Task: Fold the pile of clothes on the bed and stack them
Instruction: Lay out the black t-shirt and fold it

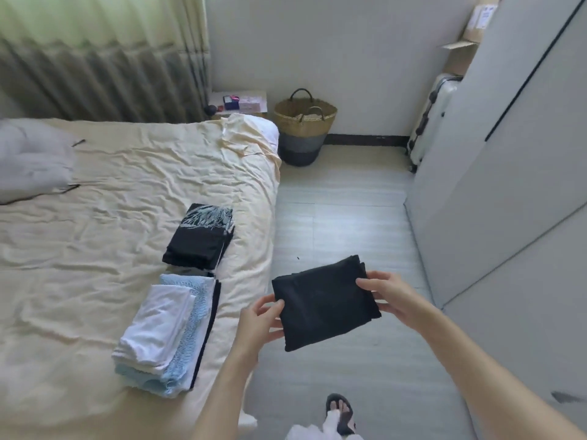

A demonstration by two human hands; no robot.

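In the lower middle of the frame, above the pale floor (343, 217) just right of the bed's edge, a folded black garment (324, 303) is held flat between two hands. The left hand (259, 322) grips its left edge, fingers curled over the cloth; the right hand (386, 293) pinches the right edge, thumb on top. On the cream bed (95, 249), at centre left, lie two stacks close together: the nearer stack of light clothes (165, 331) with a white piece on pale blue ones and a dark edge along its right side, and beyond it a stack of dark clothes (198, 238) topped by a leaf print. A woven basket (303, 125) stands at upper centre beside the bed's far corner, a suitcase (428, 119) at upper right by the wardrobe (508, 154). A sandalled foot (340, 412) shows at the bottom edge.
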